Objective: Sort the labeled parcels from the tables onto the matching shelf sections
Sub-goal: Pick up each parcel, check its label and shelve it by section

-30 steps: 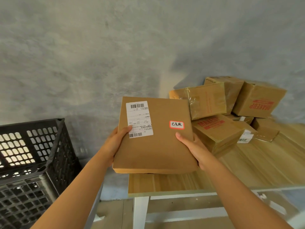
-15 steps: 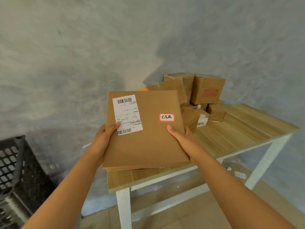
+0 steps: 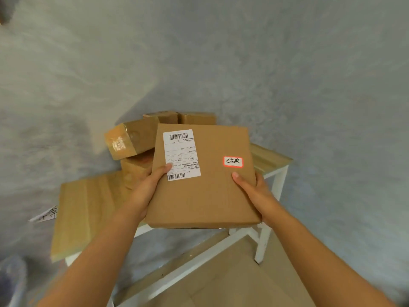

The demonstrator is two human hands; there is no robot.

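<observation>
I hold a flat brown cardboard parcel point(image 3: 212, 191) in front of me, above the wooden table point(image 3: 86, 209). It carries a white shipping label point(image 3: 180, 151) with barcodes at its upper left and a small red-bordered handwritten sticker point(image 3: 233, 161) at its right. My left hand point(image 3: 147, 189) grips its left edge, thumb on the shipping label. My right hand point(image 3: 254, 192) grips its right edge, thumb on top below the sticker. The fingers of both hands are hidden under the parcel.
Several brown cardboard boxes point(image 3: 130, 140) lie piled at the back of the table against the grey wall. The table has white metal legs point(image 3: 264, 235). A sheet of paper point(image 3: 45, 214) with writing sticks out at the table's left. Tan floor lies below.
The view has swung to the right and pulled back: the black crate at the left has gone out of sight and the table now sits lower and further left. Both hands keep holding the parcel.
</observation>
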